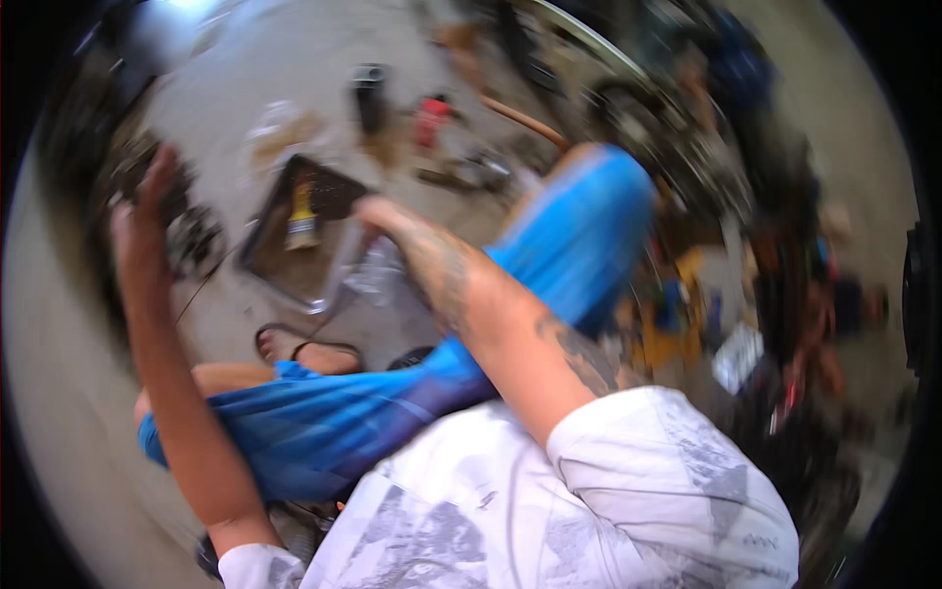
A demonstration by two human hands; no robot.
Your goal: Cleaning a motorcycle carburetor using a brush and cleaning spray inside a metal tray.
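The picture is smeared by motion. My left hand [143, 211] is raised at the left with its fingers apart and nothing in it. My tattooed right arm reaches forward over my blue shorts [549, 245]. At its end, my right hand [378, 214] sits right above a clear, crinkled plastic thing [378, 275]. The blur hides whether the fingers grip it. Just beyond lies a dark flat tray [334, 191] on the floor with a yellow-handled tool [301, 211] on it.
My foot in a black sandal [304, 348] rests on the grey concrete floor [59, 393]. A black container [370, 93] and a red item [432, 118] stand farther off. Dark machinery and cluttered parts [765, 226] fill the right side.
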